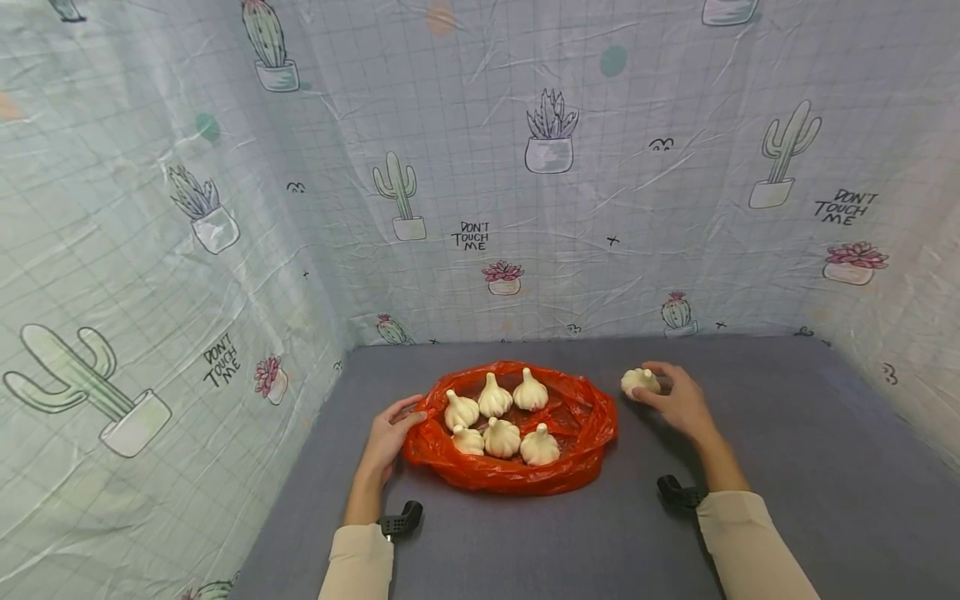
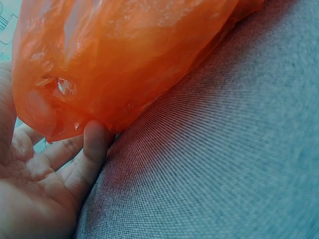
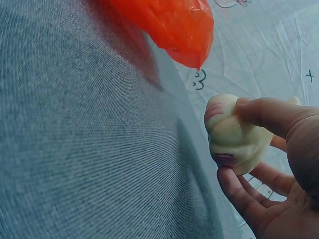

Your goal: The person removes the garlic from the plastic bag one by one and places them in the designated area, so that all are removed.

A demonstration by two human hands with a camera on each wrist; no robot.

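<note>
A red plastic bag (image 1: 517,477) lies spread open on the table, its rim rolled into a ring. Inside it sit several garlic bulbs (image 1: 501,437), pale with short stems, in two rough rows. At the bag's left side my left hand (image 1: 388,435) holds the rim between thumb and fingers; the left wrist view shows the orange-red plastic (image 2: 134,64) against those fingers. To the right of the bag, my right hand (image 1: 681,407) pinches one more garlic bulb (image 3: 239,132) between thumb and fingertips. Purple streaks mark this bulb, and it is apart from the bag.
The grey cloth-covered table (image 1: 525,542) reaches back to a hanging curtain (image 1: 450,167) printed with cacti, which also closes off the left and right sides. Black wrist cameras (image 1: 402,518) are strapped at both cuffs.
</note>
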